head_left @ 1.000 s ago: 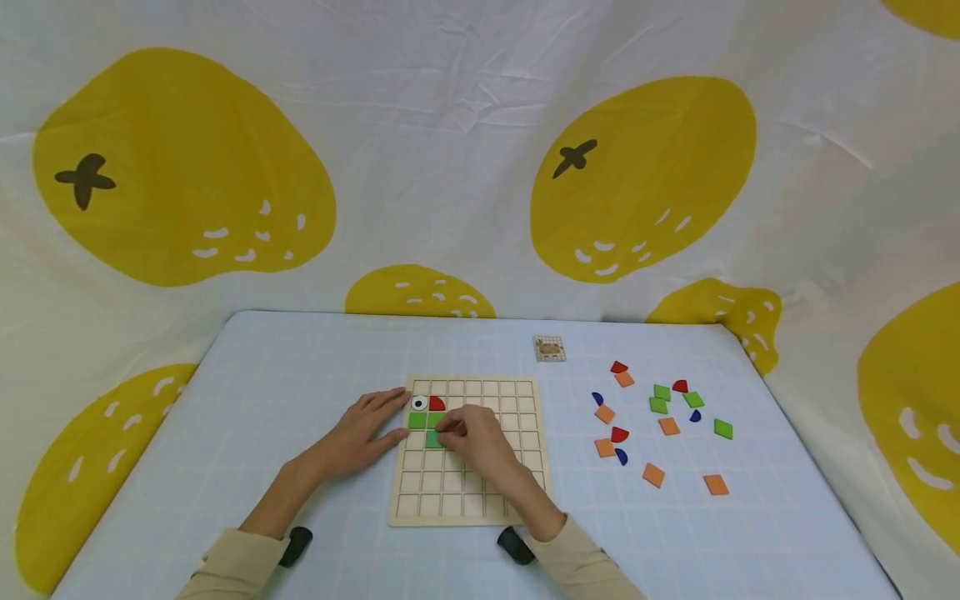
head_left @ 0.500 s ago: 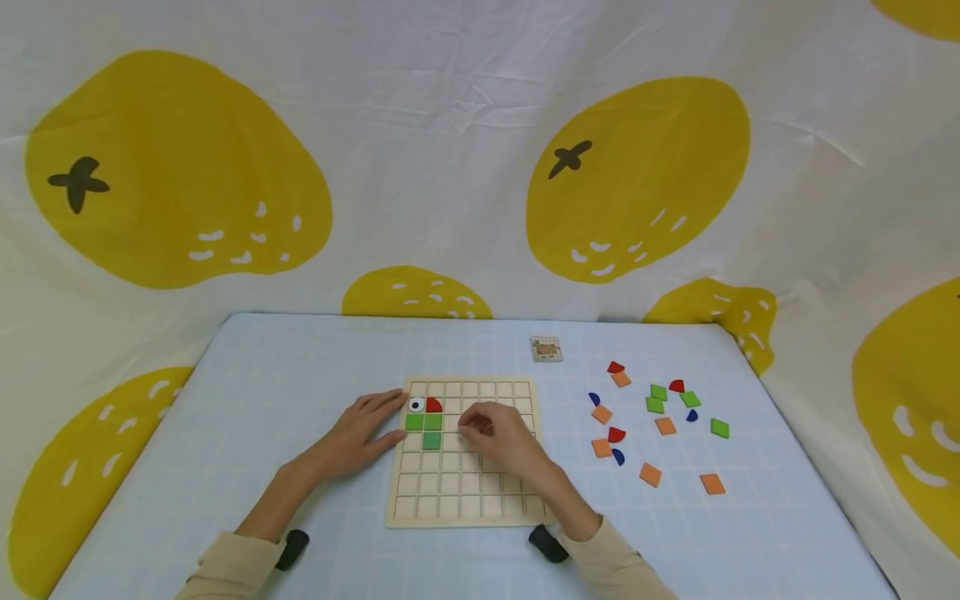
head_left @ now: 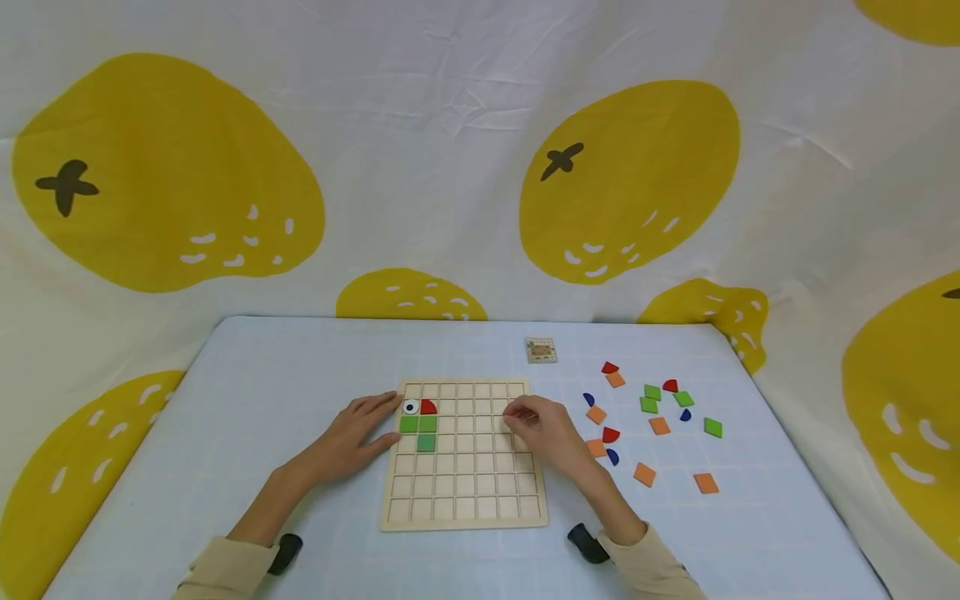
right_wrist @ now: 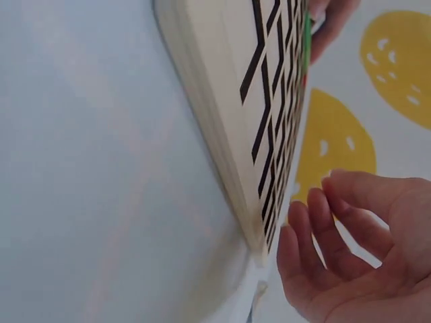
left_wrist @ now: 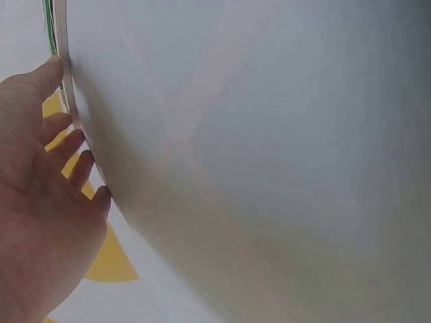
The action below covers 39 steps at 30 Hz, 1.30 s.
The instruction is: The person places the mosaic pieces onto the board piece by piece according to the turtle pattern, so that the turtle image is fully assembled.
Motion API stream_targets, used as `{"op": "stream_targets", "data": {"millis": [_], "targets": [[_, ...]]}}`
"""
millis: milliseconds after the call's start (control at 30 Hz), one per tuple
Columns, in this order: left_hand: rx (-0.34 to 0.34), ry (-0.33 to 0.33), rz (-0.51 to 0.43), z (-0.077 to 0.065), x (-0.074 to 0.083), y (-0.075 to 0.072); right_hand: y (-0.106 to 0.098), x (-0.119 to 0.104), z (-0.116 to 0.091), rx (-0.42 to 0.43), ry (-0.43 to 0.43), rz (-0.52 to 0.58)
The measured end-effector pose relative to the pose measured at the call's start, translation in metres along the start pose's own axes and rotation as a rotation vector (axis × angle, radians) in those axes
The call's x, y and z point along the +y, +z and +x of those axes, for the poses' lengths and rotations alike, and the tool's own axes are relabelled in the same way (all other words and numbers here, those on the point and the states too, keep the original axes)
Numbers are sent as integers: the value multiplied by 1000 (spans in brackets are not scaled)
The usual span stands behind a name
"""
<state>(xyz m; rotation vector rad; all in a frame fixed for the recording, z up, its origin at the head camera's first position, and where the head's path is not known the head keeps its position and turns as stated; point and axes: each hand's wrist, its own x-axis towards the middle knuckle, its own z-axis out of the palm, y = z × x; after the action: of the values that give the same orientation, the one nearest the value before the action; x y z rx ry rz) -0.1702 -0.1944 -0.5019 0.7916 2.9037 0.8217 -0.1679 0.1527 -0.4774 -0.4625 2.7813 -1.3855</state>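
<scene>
A wooden grid board [head_left: 465, 527] lies on the table. In its upper left cells sit a white tile with a black eye [head_left: 410, 407], a red quarter-round tile [head_left: 428, 407], two light green square tiles [head_left: 408, 425] and, below them, a darker green square [head_left: 426, 442]. My left hand [head_left: 352, 437] rests with spread fingers at the board's left edge; the left wrist view shows the fingertips against its side. Over the right part of the board is my right hand [head_left: 547, 429], its fingers loosely bent and nothing between them in the right wrist view.
Right of the board lie several loose pieces: orange squares [head_left: 644, 474], green squares [head_left: 713, 427], red quarter-rounds [head_left: 611, 435] and blue half-rounds [head_left: 588, 399]. A small picture card [head_left: 541, 350] lies behind the board. A lemon-print cloth [head_left: 420, 167] hangs behind the table.
My right hand has left the darker green square tile, which now lies uncovered in its cell, and has moved right across the board. The left hand stays at the board's edge.
</scene>
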Motion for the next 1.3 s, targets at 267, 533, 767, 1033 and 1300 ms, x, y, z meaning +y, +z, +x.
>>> {"op": "stream_targets", "data": {"millis": [267, 533, 767, 1033, 1300], "targets": [[-6, -11, -3, 0, 1, -1, -20, 16, -10, 71, 79, -68], [-13, -19, 5, -1, -2, 2, -44, 33, -20, 133, 144, -121], [-15, -26, 4, -2, 0, 0, -61, 48, -35, 171, 204, -143], [-12, -21, 2, -3, 2, -1, -74, 62, -50, 163, 240, -185], [-16, -19, -7, -1, 2, -1, -83, 67, -56, 131, 261, -191]]}}
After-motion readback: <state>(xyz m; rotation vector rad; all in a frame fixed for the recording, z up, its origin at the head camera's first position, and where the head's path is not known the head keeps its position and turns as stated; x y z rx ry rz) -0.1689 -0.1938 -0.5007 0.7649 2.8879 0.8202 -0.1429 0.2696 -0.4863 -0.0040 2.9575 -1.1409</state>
